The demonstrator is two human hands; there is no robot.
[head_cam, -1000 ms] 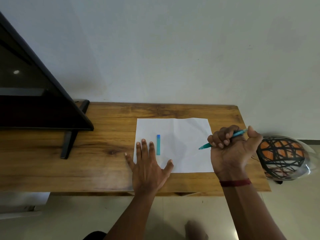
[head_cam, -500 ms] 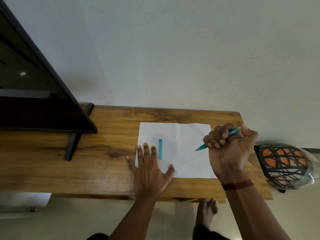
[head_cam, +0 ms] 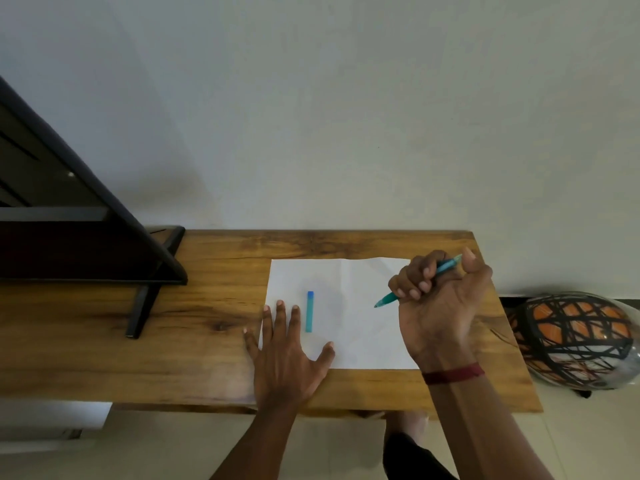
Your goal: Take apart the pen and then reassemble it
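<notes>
A white sheet of paper [head_cam: 349, 282] lies on the wooden table [head_cam: 207, 306]. The teal pen cap [head_cam: 309, 311] lies on the sheet, pointing away from me. My left hand [head_cam: 284, 355] rests flat, fingers spread, on the sheet's near-left corner, just left of the cap and not touching it. My right hand [head_cam: 440, 306] is curled in a fist around the uncapped teal pen body [head_cam: 388, 299]. The pen tip points left and down over the paper, and the rear end sticks out beside my thumb.
A black TV [head_cam: 69, 220] on a black stand [head_cam: 145, 306] fills the table's left part. An orange and black helmet [head_cam: 575, 337] sits off the table's right edge. A bare wall rises behind the table. My foot shows on the floor below the table.
My right hand with the pen has drifted slightly left over the paper's right part. My left hand stays flat beside the cap. The camera has shifted a little.
</notes>
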